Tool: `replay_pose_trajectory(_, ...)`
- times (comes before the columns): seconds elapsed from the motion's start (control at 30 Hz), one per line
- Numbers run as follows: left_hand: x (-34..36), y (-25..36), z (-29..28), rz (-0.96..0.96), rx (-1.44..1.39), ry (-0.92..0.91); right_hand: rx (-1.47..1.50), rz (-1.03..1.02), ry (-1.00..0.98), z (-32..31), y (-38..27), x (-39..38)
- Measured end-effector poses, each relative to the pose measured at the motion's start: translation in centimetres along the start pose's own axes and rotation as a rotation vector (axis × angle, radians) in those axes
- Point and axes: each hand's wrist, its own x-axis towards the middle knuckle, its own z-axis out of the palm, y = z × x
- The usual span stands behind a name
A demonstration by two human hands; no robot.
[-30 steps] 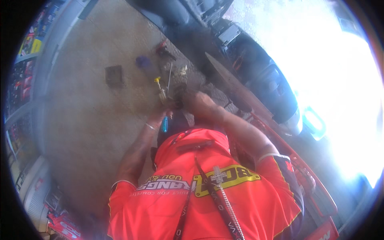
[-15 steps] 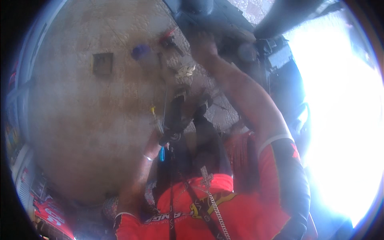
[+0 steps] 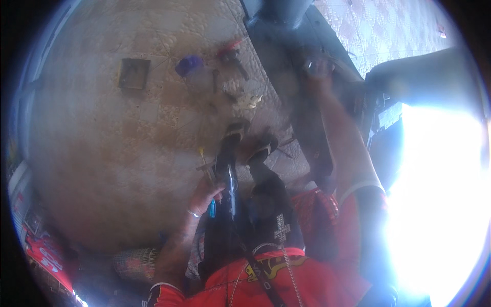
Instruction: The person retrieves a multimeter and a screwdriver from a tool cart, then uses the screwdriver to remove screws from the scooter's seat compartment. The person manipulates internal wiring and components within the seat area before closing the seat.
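Observation:
My left hand (image 3: 207, 190) is closed round a slim pale tool (image 3: 206, 168) with a yellow tip and a blue end that shows below the fingers. The tool's exact kind is too hazy to make out. Stretched far forward, my right hand (image 3: 320, 71) is on or just over a long dark panel (image 3: 286, 66). A small bright glint shows at its fingers, which are blurred, so I cannot see whether they hold anything.
On the tiled floor left of the panel lie a square tray-like piece (image 3: 134, 74), a purple object (image 3: 188, 65), a red and dark tool (image 3: 233, 59) and a crumpled pale scrap (image 3: 248, 102). A dark cylindrical shape (image 3: 424, 77) juts in at right, beside strong glare.
My right hand has moved right across the dark panel, away from its left edge. My left hand keeps its hold on the slim tool. The whole view has shifted a little.

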Motion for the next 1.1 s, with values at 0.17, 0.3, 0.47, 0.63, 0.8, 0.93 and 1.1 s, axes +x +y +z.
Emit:
replay_pose_trajectory(0.17, 0.7, 0.3, -0.3, -0.090, -0.108, -0.020, -0.110, -0.086, -0.061, 1.7, -1.6, 0.1)
replay_pose_trajectory(0.3, 0.7, 0.2, -0.5, -0.058, -0.119, -0.017, -0.137, -0.054, -0.086, 1.7, -2.8, 0.6)
replay_pose_trajectory(0.47, 0.7, -2.0, -1.1, -0.102, -0.064, 0.021, 0.052, -0.117, -0.086, -3.5, -7.6, -2.5)
replay_pose_trajectory(0.63, 0.4, -1.7, -1.5, -0.015, 0.069, -0.001, 0.902, -0.308, 0.339, -15.4, -5.1, -17.3)
replay_pose_trajectory(0.8, -2.6, 2.5, 0.9, 0.148, 0.010, -0.031, 0.846, 0.030, 1.544, -29.1, 10.8, -30.1)
replay_pose_trajectory(0.93, -4.9, 5.1, 2.7, 0.143, 0.094, 0.013, 1.140, 0.262, 1.252, -36.7, 17.2, -29.9)
replay_pose_trajectory(1.1, -6.4, 6.6, 2.8, 0.213, 0.164, -0.040, 0.767, 0.254, 1.182, -35.8, 17.2, -27.9)
